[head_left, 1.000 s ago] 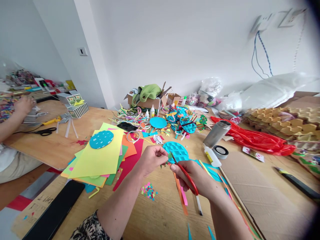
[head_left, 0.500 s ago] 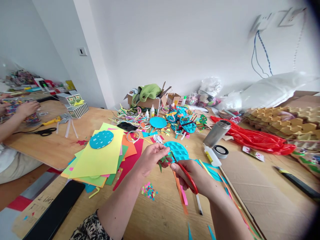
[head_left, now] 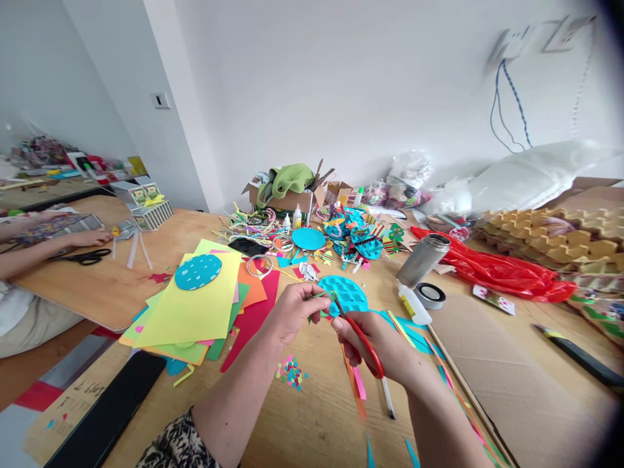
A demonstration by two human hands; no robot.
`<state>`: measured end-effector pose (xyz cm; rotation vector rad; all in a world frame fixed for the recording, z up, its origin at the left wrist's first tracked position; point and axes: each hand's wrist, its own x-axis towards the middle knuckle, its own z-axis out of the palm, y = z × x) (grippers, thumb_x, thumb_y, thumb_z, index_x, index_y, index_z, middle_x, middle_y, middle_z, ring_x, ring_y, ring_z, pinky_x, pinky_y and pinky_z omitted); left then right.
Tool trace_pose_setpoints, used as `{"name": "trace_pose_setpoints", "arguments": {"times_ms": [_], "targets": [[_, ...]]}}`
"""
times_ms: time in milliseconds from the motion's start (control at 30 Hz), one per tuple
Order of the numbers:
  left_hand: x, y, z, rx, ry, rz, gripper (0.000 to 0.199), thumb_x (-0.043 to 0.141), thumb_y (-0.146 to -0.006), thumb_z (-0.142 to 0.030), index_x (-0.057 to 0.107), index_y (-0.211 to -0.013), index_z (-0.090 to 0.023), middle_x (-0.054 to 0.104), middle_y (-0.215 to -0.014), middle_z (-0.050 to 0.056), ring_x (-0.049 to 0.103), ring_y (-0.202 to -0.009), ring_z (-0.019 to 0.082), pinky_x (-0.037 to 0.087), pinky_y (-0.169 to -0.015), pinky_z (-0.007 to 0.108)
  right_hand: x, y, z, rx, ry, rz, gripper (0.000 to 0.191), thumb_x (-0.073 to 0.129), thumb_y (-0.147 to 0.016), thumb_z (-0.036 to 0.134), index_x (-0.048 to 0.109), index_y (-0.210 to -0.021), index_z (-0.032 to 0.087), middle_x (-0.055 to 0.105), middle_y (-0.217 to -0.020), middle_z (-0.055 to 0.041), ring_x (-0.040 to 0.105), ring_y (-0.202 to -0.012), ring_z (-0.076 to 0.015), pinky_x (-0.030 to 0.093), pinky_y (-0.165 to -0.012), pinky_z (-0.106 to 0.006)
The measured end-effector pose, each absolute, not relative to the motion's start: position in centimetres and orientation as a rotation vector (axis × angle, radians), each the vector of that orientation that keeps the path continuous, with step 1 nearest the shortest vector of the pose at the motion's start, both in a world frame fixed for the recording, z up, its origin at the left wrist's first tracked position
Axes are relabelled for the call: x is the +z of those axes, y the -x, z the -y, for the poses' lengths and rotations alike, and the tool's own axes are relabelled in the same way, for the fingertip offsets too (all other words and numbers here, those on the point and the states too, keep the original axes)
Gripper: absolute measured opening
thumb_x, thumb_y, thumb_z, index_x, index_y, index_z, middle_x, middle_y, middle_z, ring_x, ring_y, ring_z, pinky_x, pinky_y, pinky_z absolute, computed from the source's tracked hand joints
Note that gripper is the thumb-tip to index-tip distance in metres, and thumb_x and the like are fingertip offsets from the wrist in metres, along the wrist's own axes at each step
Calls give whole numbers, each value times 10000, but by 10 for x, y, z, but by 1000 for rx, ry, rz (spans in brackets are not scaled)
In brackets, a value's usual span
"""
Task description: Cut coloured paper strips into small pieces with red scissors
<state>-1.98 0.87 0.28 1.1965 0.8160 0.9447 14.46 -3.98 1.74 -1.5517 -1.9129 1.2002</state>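
My left hand (head_left: 298,305) is closed, pinching a small green paper piece (head_left: 312,317) that is mostly hidden behind the fingers. Red-handled scissors (head_left: 366,344) are gripped in my right hand (head_left: 363,331), their blades pointing up and left towards the green paper. Whether the blades touch it I cannot tell. Just behind both hands lies a round blue textured disc (head_left: 347,292). Below my left hand is a small heap of coloured paper dots (head_left: 291,374). Orange and pink paper strips (head_left: 359,383) and a pen (head_left: 388,399) lie under my right hand.
On the left are stacked coloured sheets (head_left: 195,315) topped by a spotted blue oval (head_left: 197,272). A steel flask (head_left: 422,260), glue bottle (head_left: 413,304) and cardboard sheet (head_left: 497,364) lie right. Another person's hand (head_left: 90,238) rests near black scissors (head_left: 88,257). Craft scraps (head_left: 358,234) cover the back.
The green paper in my left hand has turned, so less of it shows. My right hand and scissors have barely shifted. The other person's hand has moved right and down on the left table.
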Motion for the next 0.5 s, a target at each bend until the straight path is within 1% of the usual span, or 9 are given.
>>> {"name": "trace_pose_setpoints", "arguments": {"times_ms": [100, 267, 500], "targets": [[3, 20, -9, 946, -1161, -811, 154, 667, -679, -265, 616, -718, -125, 595, -632, 6, 454, -492, 69, 350, -509, 233, 17, -145, 40, 1211, 1537, 1925, 471, 438, -866, 573, 501, -625, 174, 639, -558, -39, 597, -477, -124, 422, -457, -204], [0, 20, -9, 947, -1175, -810, 139, 656, -693, -253, 618, -728, -123, 619, -630, 21, 466, -497, 75, 341, -505, 233, 18, -145, 40, 1212, 1543, 1919, 475, 442, -862, 576, 493, -613, 174, 622, -531, -30, 582, -451, -117, 410, -438, -198], [-1, 18, -8, 943, -1182, -790, 114, 649, -697, -233, 609, -713, -127, 621, -620, 16, 474, -499, 77, 342, -503, 233, 18, -144, 40, 1220, 1559, 1890, 480, 441, -859, 580, 482, -604, 177, 601, -507, -19, 571, -431, -114, 399, -422, -194]]}}
